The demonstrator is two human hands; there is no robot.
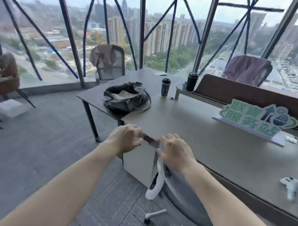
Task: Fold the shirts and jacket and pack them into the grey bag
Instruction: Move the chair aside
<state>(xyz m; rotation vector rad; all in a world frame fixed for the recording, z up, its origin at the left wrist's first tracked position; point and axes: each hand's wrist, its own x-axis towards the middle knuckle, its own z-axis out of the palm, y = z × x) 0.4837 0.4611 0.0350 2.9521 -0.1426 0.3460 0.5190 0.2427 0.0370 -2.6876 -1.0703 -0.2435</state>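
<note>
head view: only view available
progress: soft grey fabric bag (126, 97) sits open on the desk (186, 135), well ahead of both hands; a pale folded cloth (121, 95) already lies inside, so I'd judge at least one garment packed
left to do: brown-grey garment (103, 57) is draped unfolded on the black mesh office chair (112, 63), far ahead and left of the left hand; purple-maroon garment (247, 69) hangs over a second chair back far ahead and right of the right hand; both look unfolded and unpacked; can't tell which is the jacket
left hand (125, 140): at the near desk corner, fingers loosely curled, nothing clearly gripped
right hand (175, 151): just beside the left hand, fingers spread and relaxed over the desk edge, holding nothing visible; motion blur, so contact with the desk is unclear
below right hand: white curved armrest (156, 183) of a grey swivel chair (183, 199), smooth moulded plastic
desk: flat matte grey-beige laminate, dark edge band
bag: slouchy, crumpled, thin strap looping on its right side
beyond bag: dark patterned cylindrical tumbler (166, 87) and a black cylindrical flask (192, 81), both upright, rigid
right of right hand: green-and-white cut-out sign (257, 117) standing upright; white plastic handheld controller (291, 187) lying near the desk edge
</note>
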